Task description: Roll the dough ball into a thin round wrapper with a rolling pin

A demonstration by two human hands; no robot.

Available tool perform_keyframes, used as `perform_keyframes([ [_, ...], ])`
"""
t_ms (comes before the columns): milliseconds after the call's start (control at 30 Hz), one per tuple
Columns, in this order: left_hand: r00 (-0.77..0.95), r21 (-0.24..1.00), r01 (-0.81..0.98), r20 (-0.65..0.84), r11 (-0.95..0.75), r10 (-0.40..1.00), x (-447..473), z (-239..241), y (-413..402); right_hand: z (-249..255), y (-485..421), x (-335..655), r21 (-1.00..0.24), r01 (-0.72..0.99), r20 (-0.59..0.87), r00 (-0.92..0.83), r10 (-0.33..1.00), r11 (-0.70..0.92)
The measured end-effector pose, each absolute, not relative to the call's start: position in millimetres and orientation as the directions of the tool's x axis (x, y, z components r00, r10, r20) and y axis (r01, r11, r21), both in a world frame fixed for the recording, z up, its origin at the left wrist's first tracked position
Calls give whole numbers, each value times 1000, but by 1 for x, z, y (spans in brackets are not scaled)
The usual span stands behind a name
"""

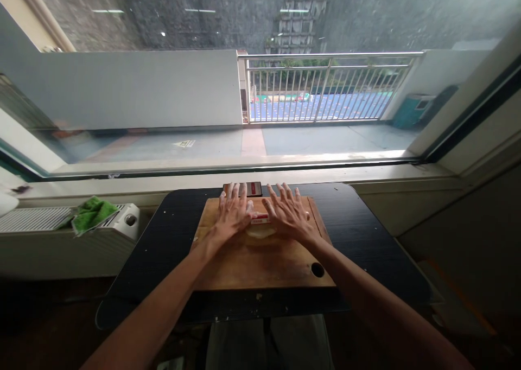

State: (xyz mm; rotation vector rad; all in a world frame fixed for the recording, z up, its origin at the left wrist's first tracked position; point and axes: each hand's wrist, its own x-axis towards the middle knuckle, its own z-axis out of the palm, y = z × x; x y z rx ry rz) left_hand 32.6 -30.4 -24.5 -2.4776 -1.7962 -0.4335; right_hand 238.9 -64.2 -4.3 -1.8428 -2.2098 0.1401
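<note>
A wooden cutting board (264, 267) lies on a black table (171, 245). My left hand (233, 214) and my right hand (288, 211) rest palm down side by side at the board's far part, fingers stretched out flat. Between and under the palms runs a cylindrical piece with a red and white label (259, 218), apparently a rolling pin, over a pale flat piece of dough (260, 232). Most of the pin is hidden beneath my hands. Past my fingertips lies a small dark red flat thing (255, 189) on the table.
A round hole (317, 270) sits in the board's near right corner. Left of the table, a green cloth (91, 212) lies on a white heater (61, 223). A window sill and large window run behind the table.
</note>
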Motion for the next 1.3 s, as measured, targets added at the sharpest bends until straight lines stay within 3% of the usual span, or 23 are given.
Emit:
perform_keyframes([
  [400,343,118,924,165,-364,925,45,-9,26,-1,-19,242,-266,951,6,-160,987,156],
  [767,255,169,946,144,-278,956,39,-20,-50,-7,-76,235,-194,957,160,-188,969,218],
  [933,263,87,951,272,-296,926,39,-20,-89,-18,-112,234,-219,947,266,-174,948,235],
  [1100,256,63,955,329,-291,909,38,-25,-107,-30,-146,231,-174,911,398,-283,872,375],
  [1300,296,37,944,345,-328,891,37,-25,-85,-28,-133,231,-171,913,354,-294,888,371],
])
